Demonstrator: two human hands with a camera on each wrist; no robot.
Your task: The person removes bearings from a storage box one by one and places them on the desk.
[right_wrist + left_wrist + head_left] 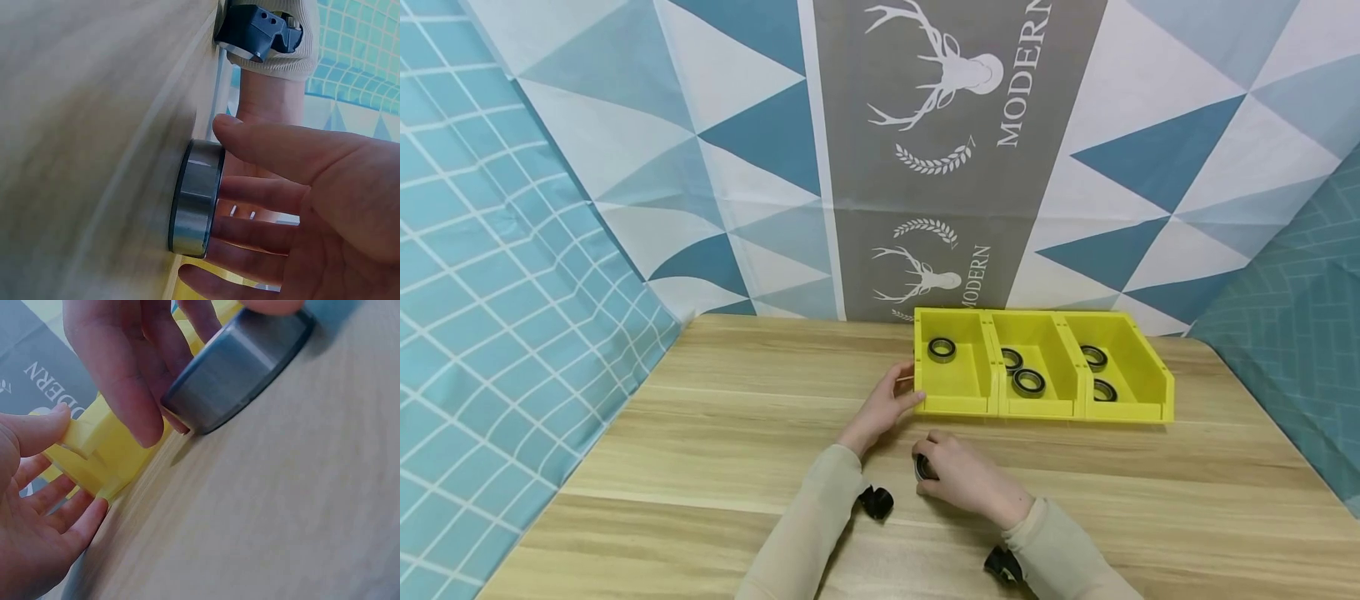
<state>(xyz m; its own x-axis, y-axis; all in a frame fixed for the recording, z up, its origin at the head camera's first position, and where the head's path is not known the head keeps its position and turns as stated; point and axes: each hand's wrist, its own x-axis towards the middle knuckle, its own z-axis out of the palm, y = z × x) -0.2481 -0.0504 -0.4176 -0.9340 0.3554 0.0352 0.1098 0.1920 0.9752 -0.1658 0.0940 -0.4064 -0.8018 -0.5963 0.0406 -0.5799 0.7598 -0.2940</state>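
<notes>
The cloth (880, 192) behind the table (737, 458) reads MODERN twice, sideways, beside white deer heads (966, 75), and the left wrist view catches some of those letters too. The right hand (966, 479) is half closed, holding a ring (197, 200) between thumb and fingers in front of the yellow bins (958, 407) — whether the ring touches the table, I cannot tell. The left hand (883, 408) pinches the bins' left front corner, thumb on the rim, fingers against the outside. Only the head view shows the other rings (942, 360) — one in the left compartment, two in the middle, two in the right; only the wrist views show the held ring's shiny outer band
</notes>
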